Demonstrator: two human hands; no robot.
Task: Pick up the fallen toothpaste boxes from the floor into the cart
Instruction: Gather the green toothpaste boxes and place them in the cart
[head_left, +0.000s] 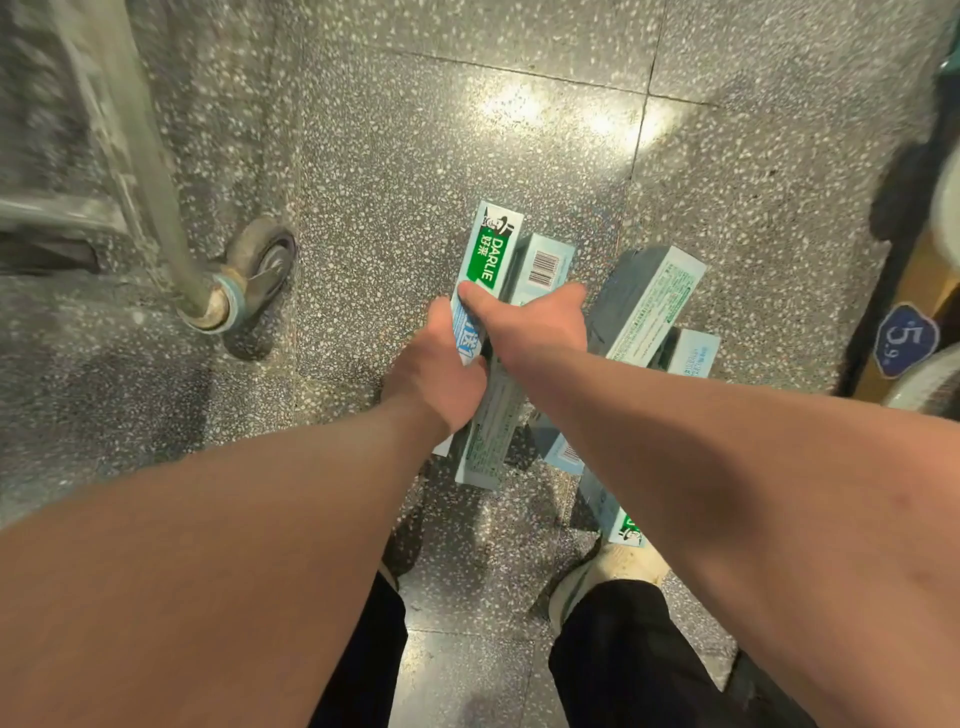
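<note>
Head view: left grip (441, 364) is wrapping the Darlie box (491, 249) mid-length. Right grip (535, 317) is pinching the same box with its thumb, fingers hidden toward the barcode box (543, 265). Further boxes (649, 301) are lying on the floor (415, 130) beside; cart (119, 130) is standing left. Risk: with 2 boxes clamped side by side, the barcode box may slip out during the lift

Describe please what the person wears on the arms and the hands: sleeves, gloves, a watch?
Both forearms are bare; no sleeve is in view. The left hand and the right hand wear no gloves, and no watch, bracelet or ring shows. Below are black trousers and a pale shoe.
</note>
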